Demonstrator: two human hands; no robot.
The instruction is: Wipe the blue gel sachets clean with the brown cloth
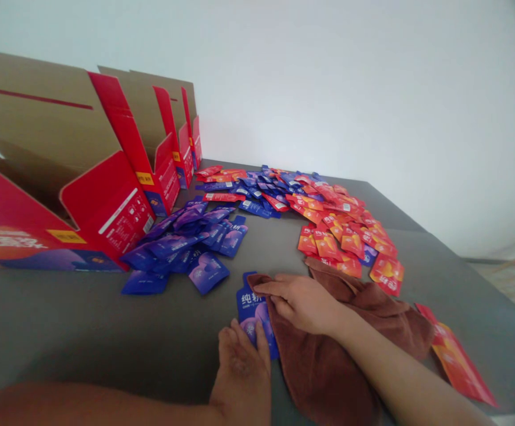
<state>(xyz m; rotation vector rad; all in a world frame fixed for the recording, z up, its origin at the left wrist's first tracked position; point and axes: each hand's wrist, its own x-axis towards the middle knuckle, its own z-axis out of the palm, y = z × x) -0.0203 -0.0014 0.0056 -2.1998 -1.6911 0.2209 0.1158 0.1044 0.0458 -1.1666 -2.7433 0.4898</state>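
1. From my head view, I look forward and down across a grey table [62, 337]. My left hand [242, 370] is at the bottom middle, with its fingers spread and pointing away from me, not clenched. Its fingertips touch the lower part of a blue sachet [253, 313], but I cannot tell whether they pinch it or only press on it.
2. The blue sachet lies flat on the table, just ahead of my left palm and between my two hands. Its printed face is up, and its narrow top end points away from me.
3. My right hand [302, 303] lies open on a brown towel [324, 361], with its fingers straight and reaching left, not clenched. Its fingertips are just beside the top of the sachet, and a fold of the towel touches the sachet's right edge.
4. Ahead and to the left of my hands is a heap of blue sachets [182, 239], with two loose ones at its near edge.
5. Farther ahead and to the right, red sachets [341, 236] spread across the table and mix with blue ones at the far end.
6. Open red-and-cardboard cartons [106, 195] stand in a row along the left. Another red carton [457, 367] lies flat beyond the towel, on the right.
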